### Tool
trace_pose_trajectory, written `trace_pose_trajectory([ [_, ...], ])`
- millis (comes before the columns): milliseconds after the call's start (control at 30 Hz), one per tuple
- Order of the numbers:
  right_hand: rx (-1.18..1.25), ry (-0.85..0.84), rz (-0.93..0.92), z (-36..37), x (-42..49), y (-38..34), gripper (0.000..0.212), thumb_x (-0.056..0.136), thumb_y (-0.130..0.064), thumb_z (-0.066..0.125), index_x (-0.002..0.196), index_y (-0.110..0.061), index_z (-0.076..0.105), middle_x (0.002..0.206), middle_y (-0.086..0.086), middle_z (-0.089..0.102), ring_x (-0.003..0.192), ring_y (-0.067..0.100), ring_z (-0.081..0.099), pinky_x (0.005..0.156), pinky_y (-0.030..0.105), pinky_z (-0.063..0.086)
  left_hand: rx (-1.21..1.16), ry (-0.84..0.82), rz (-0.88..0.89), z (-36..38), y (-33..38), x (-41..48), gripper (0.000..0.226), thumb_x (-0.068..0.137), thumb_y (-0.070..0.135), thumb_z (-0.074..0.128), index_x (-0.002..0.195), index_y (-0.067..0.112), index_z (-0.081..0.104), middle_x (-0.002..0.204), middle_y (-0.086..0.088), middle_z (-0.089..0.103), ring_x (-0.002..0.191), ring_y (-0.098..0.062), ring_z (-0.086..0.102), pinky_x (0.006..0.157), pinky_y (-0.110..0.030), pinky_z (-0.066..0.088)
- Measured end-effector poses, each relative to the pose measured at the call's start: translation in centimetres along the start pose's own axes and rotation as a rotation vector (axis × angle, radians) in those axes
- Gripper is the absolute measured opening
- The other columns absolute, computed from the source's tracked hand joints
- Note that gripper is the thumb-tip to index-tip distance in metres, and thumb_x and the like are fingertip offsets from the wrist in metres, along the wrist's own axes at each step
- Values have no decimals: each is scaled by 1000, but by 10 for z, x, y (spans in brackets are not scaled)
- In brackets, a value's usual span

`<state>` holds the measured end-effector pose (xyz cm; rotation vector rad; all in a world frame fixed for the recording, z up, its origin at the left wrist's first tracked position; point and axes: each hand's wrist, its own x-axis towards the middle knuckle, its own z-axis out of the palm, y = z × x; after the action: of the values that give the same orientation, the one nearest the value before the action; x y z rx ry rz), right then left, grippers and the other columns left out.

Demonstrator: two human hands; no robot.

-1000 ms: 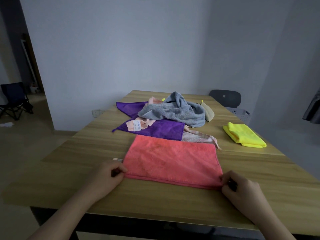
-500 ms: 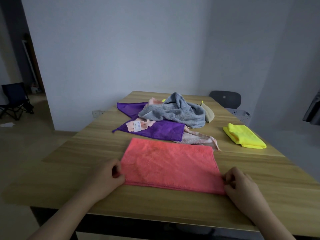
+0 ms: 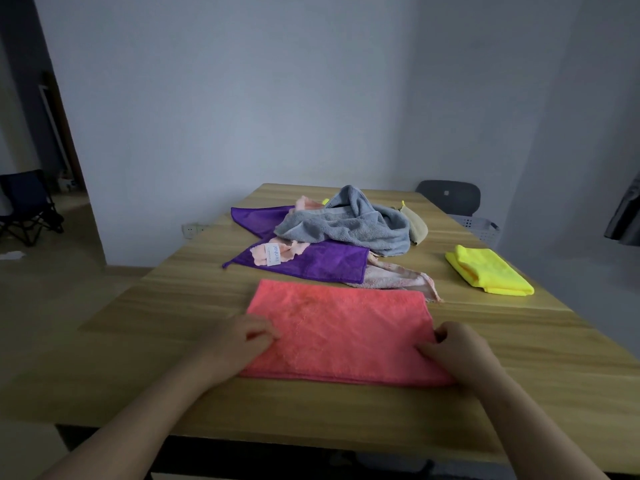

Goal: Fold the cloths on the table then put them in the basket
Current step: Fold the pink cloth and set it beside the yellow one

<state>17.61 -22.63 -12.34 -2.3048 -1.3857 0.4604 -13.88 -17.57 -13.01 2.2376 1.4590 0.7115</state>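
Observation:
A coral-pink cloth (image 3: 343,327), folded into a wide rectangle, lies flat near the table's front edge. My left hand (image 3: 235,344) pinches its left edge with curled fingers. My right hand (image 3: 457,351) grips its right edge. Behind it sits a heap of unfolded cloths: a purple cloth (image 3: 322,261), a grey towel (image 3: 353,226), a pale pink cloth (image 3: 398,278) and a beige cloth (image 3: 415,223). A folded yellow cloth (image 3: 488,268) lies at the right. A pale perforated basket (image 3: 479,226) stands off the table's far right corner.
The wooden table (image 3: 156,368) reaches to a white wall. A dark chair back (image 3: 448,197) rises behind the basket. A folding chair (image 3: 27,206) stands on the floor far left.
Both hands have slid from the cloth's near corners up along its side edges, away from me. The pink cloth lies a little nearer and flatter.

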Motion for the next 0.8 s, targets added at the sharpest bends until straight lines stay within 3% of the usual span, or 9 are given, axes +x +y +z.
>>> trace_pose_trajectory([
  [33, 13, 4, -3, -1, 1, 0, 18, 78, -39, 61, 76, -21, 58, 78, -1, 61, 79, 20, 59, 78, 38, 50, -71, 63, 1, -1, 2, 7, 20, 92, 22, 55, 100, 35, 68, 123, 11, 60, 111, -8, 52, 89, -21, 37],
  [100, 45, 23, 6, -1, 2, 1, 12, 77, -35, 60, 75, -23, 56, 82, 1, 61, 82, 22, 59, 76, 36, 49, -47, 118, 64, 3, 3, 24, 26, 92, 19, 54, 114, 31, 64, 135, 5, 53, 124, -11, 45, 100, -23, 33],
  [200, 33, 77, 21, 1, 2, 3, 8, 79, -32, 54, 81, -24, 53, 84, 0, 61, 83, 23, 59, 73, 35, 49, 278, -102, 18, 13, -4, 45, 51, 96, 42, 41, 144, 37, 27, 158, 7, 11, 145, -14, 5, 117, -38, 10],
  [267, -3, 117, 22, 4, 1, 5, 10, 81, -34, 51, 84, -25, 52, 85, -1, 61, 82, 21, 60, 71, 33, 50, 452, -273, -83, 18, -12, 55, 58, 94, 58, 28, 147, 42, 9, 159, 7, -3, 146, -17, -4, 118, -44, 2],
  [333, -58, 184, 6, 8, -1, 7, 13, 81, -38, 48, 85, -26, 51, 81, -3, 59, 80, 21, 59, 68, 31, 48, 413, -300, -137, 18, -16, 62, 59, 93, 61, 28, 146, 43, 12, 159, 8, 1, 146, -19, 1, 116, -46, 2],
  [433, -150, 280, -20, 13, -1, 8, 17, 82, -42, 44, 85, -26, 48, 72, -6, 52, 73, 20, 54, 62, 28, 41, 313, -99, -228, 19, -20, 66, 62, 92, 56, 34, 147, 35, 16, 157, 2, 17, 142, -22, 18, 114, -43, 13],
  [567, -205, 258, -4, 13, 9, -1, 27, 84, -47, 40, 95, -26, 51, 93, 0, 64, 86, 22, 61, 68, 29, 44, 391, -107, -345, 21, -24, 74, 72, 90, 64, 27, 149, 31, 4, 159, -1, 7, 145, -23, 6, 115, -44, 7],
  [667, -197, 282, -7, 15, 13, 1, 26, 87, -47, 38, 93, -26, 52, 92, 1, 65, 86, 23, 62, 67, 29, 47, 372, -92, -263, 22, -25, 78, 64, 93, 51, 31, 147, 42, -3, 159, 3, -7, 146, -21, -5, 115, -48, 4],
  [800, -134, 296, -6, 15, 12, 4, 24, 89, -44, 39, 96, -28, 56, 96, 1, 66, 90, 25, 62, 65, 28, 43, 408, -219, -179, 22, -26, 81, 50, 98, 36, 18, 146, 44, 9, 158, 10, -1, 146, -17, -2, 114, -53, 0],
])
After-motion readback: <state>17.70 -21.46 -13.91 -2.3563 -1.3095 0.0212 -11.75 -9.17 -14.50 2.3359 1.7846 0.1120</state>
